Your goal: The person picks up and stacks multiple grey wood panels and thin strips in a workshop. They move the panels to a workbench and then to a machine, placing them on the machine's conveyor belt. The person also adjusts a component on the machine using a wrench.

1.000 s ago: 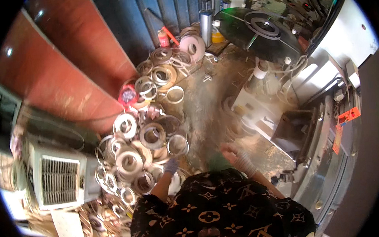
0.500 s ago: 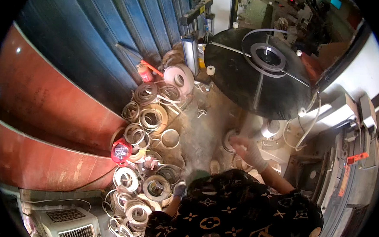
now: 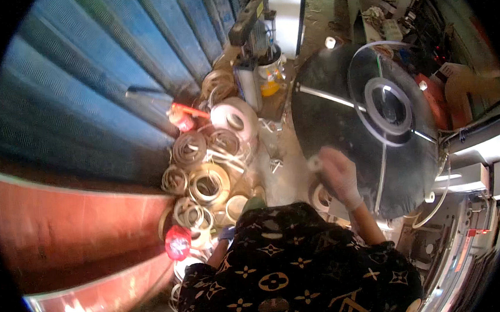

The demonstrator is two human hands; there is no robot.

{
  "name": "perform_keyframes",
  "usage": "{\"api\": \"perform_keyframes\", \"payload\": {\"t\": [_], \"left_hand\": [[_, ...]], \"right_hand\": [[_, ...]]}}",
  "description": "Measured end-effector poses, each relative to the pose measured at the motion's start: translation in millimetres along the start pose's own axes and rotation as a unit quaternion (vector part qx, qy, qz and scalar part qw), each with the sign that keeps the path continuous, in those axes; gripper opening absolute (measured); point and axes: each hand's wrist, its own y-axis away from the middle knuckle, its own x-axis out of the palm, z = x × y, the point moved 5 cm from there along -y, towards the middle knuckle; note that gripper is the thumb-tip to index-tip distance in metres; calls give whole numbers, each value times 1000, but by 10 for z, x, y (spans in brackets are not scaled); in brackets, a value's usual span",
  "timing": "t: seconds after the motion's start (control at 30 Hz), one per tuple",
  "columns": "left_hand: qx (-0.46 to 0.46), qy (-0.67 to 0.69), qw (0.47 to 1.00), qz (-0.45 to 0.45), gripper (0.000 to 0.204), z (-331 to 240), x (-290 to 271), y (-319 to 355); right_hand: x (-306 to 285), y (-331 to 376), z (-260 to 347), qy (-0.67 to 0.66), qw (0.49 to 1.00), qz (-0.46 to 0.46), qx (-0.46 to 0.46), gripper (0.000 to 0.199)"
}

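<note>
My right hand, in a pale glove, is raised at the near left edge of a large black disc. Its fingers are blurred and point toward a white roller on the rim; whether they touch it I cannot tell. On the disc lies a flat grey ring-shaped coil, with a loose strip curving away from it. My left hand, in a dark glove, hangs low by my left side, beside the coils on the floor. My patterned black shirt hides part of it, and its fingers cannot be made out.
Several coils of strip cover the floor at left, along with a pink roll and a red object. Curved reddish panels stand at far left before a blue corrugated wall. Machine parts line the right.
The view has turned, so the disc sits lower and farther right. My right hand has come up to the disc's edge. My left hand stays low at my side.
</note>
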Motion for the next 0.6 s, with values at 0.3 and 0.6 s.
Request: {"api": "perform_keyframes", "payload": {"t": [0.3, 0.6], "left_hand": [[119, -208, 970, 32, 31, -1646, -2073, -1824], [265, -184, 924, 203, 53, -4360, -2001, -2902]], "right_hand": [[30, -999, -419, -39, 985, -142, 94, 16], [-153, -2071, -616, -61, 957, -249, 135, 18]]}}
